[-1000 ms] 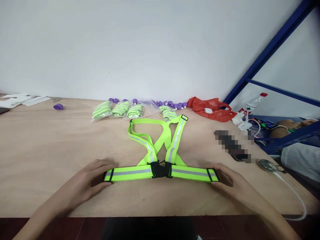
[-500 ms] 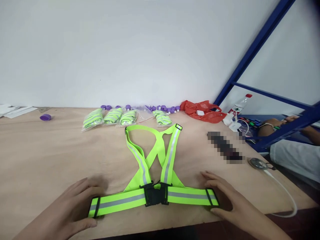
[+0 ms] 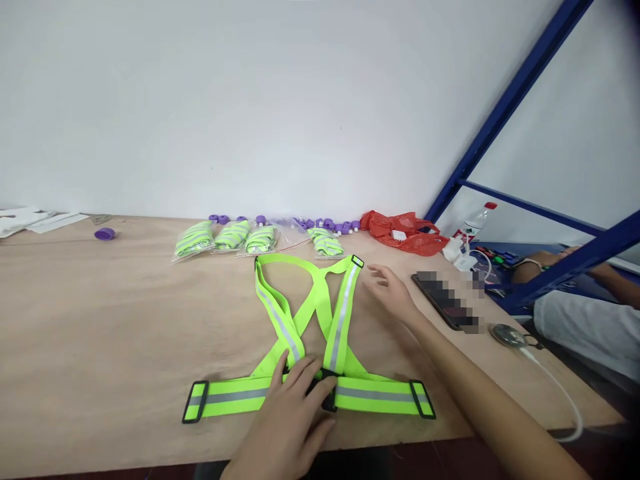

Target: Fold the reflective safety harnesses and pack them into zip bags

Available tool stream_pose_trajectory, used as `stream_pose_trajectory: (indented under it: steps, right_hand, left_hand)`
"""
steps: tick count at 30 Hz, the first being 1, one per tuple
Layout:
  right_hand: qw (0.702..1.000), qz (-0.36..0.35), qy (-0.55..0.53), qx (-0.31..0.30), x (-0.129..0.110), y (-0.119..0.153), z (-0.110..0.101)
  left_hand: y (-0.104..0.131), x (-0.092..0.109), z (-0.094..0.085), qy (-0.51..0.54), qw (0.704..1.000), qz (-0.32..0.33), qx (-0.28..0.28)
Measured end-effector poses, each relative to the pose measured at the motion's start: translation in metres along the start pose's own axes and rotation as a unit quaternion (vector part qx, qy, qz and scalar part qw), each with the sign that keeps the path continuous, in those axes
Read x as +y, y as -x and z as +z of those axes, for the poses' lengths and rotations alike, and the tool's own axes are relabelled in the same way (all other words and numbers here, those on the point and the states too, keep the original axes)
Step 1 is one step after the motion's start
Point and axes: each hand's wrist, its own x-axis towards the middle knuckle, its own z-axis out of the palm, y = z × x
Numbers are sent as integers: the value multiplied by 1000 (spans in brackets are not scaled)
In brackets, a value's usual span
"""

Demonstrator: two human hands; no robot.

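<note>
A neon-yellow reflective vest (image 3: 342, 313) made of straps with grey stripes lies spread on the table. My left hand (image 3: 295, 410) rests over its black buckle (image 3: 329, 399) at the waist strap, fingers apart, hiding most of the buckle. Beside the top right shoulder slider (image 3: 357, 261) is my right hand (image 3: 389, 291), fingers loosely spread and holding nothing. Black sliders sit at both ends of the waist strap, the left slider (image 3: 195, 402) and the right slider (image 3: 423, 399).
Along the wall lie several bagged folded vests (image 3: 233, 235), purple caps (image 3: 329, 225) and a red plastic bag (image 3: 405, 230). A phone (image 3: 440, 300) and a round corded device (image 3: 509, 335) lie at the right. Beyond the blue frame (image 3: 530, 193) another person's arm (image 3: 537, 263) shows.
My left hand has moved right from the waist strap's left end onto the buckle. My right hand has left the strap's right end and gone up beside the shoulder slider.
</note>
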Motion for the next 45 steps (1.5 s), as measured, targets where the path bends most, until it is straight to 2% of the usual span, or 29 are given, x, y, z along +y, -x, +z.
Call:
stream_pose_trajectory:
  steps: [3, 5, 11, 20, 26, 29, 37, 45]
  right_hand:
    - [998, 7, -60, 15, 24, -32, 19]
    - [996, -3, -90, 9, 37, -44, 27]
    - [995, -21, -97, -11, 56, -48, 25]
    - [998, -34, -57, -3, 58, -57, 26]
    - [989, -140, 52, -5, 56, -63, 27]
    - [983, -161, 85, 3, 54, -66, 29]
    - [984, -141, 109, 26, 52, -77, 37]
    - [985, -142, 95, -8, 54, -80, 37]
  left_hand:
    - [5, 0, -7, 16, 1000, -1, -11]
    - [7, 2, -12, 19, 1000, 2, -14]
    - [5, 2, -14, 22, 999, 5, -41]
    - [2, -2, -6, -30, 998, 45, -34]
    - [-2, -1, -1, -52, 997, 63, -15]
    - [-4, 1, 0, -59, 995, 75, 6]
    - [-1, -2, 6, -97, 983, 127, 88]
    - [-8, 2, 11, -106, 977, 155, 98]
